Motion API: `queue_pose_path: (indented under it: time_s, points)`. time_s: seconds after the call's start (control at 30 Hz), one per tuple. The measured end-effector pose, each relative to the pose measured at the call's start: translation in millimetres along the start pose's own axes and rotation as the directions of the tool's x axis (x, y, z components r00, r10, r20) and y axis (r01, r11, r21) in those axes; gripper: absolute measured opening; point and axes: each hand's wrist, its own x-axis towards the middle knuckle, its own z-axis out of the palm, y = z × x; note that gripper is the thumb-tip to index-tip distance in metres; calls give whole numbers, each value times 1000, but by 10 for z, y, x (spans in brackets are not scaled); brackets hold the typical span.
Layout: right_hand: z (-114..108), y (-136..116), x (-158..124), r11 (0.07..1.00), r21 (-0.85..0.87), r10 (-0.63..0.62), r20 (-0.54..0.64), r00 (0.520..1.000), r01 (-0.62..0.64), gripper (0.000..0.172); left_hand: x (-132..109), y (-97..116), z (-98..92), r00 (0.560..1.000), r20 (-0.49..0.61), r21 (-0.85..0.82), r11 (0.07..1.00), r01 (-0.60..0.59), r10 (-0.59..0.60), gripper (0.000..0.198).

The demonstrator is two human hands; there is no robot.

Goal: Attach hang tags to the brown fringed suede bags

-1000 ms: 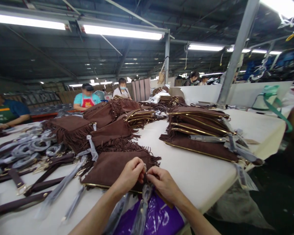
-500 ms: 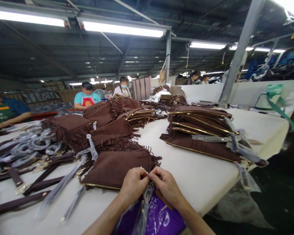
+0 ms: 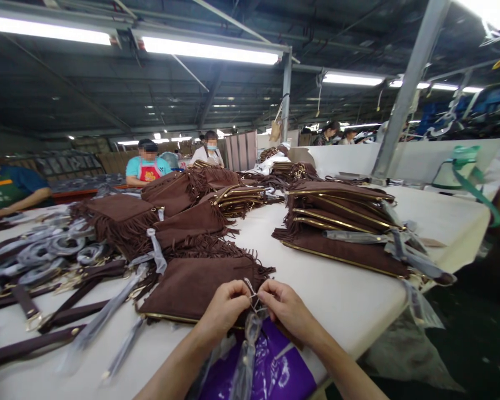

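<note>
A thin white string (image 3: 254, 300) stretches between my two hands near the right end of a brown fringed bag (image 3: 200, 286). My left hand (image 3: 227, 305), closed in a pinch, grips its left part over the bag's edge. Opposite it, my right hand (image 3: 284, 308) pinches the right part. Just below the string hangs a strap wrapped in clear plastic (image 3: 246, 361), lying over a purple plastic package (image 3: 281, 369) at the table's edge. The bag lies flat, its gold zipper facing me.
Brown bags with gold zippers (image 3: 341, 208) are stacked at the right. More fringed bags (image 3: 120, 214) and plastic-wrapped straps (image 3: 54, 250) cover the left of the white table (image 3: 329, 294). Several people sit or stand beyond; a metal post (image 3: 410, 89) rises at the right.
My hands have moved slightly apart, and white string loops now show between my fingers. More of the purple package is visible. The person at far left has shifted a little.
</note>
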Motion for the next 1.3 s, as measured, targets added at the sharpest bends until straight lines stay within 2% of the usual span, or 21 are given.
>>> queue_pose_path:
  time_s: [0.07,0.17,0.23,0.3,0.37,0.47,0.53,0.6,0.67,0.8,0.9,0.97,1.03,1.13,1.3]
  points:
    - [-22,-8,-2,984,153,73,101,992,-88,23,-10,20,-22,996,20,-88,992,93,-91,8]
    - [-71,-23,-32,870,437,105,290,951,-229,25,-8,39,-47,982,37,-252,950,187,-183,11]
    - [-110,-38,-68,792,560,57,329,943,-244,20,2,41,-57,976,53,-374,902,214,-210,12]
    - [-147,-51,-109,755,611,28,333,943,-238,16,13,38,-69,971,68,-469,851,234,-230,14]
    - [-171,-53,-143,733,628,49,334,941,-261,27,19,33,-89,963,77,-539,801,259,-259,17]
    - [-161,-25,-156,731,629,99,286,953,-265,47,20,23,-122,951,91,-632,721,286,-297,22]
    - [-125,8,-137,782,582,124,204,971,-222,42,17,15,-129,952,86,-664,696,273,-293,22]
    - [-81,43,-110,846,499,142,127,982,-187,35,12,5,-112,961,63,-653,717,245,-271,21]
    - [-48,77,-91,881,446,136,82,987,-158,38,7,-4,-77,970,32,-614,762,209,-240,18]
    - [-32,147,-89,890,442,109,31,994,-111,43,-4,-16,-12,980,-27,-537,830,150,-195,19]
    - [-38,176,-97,903,423,80,2,997,-73,45,-10,-19,-9,983,-60,-504,856,120,-173,27]
    - [-34,169,-102,919,392,48,-11,999,-40,47,-11,-21,-27,984,-48,-556,823,119,-174,35]
    - [-20,147,-108,937,349,19,-9,1000,-15,49,-11,-25,-49,982,2,-649,747,146,-190,41]
    - [9,119,-123,961,275,-10,-17,1000,14,50,-12,-31,-66,979,74,-722,667,185,-191,44]
    - [52,152,-138,986,161,-18,-71,997,29,50,-22,-21,-50,983,33,-713,685,149,-179,40]
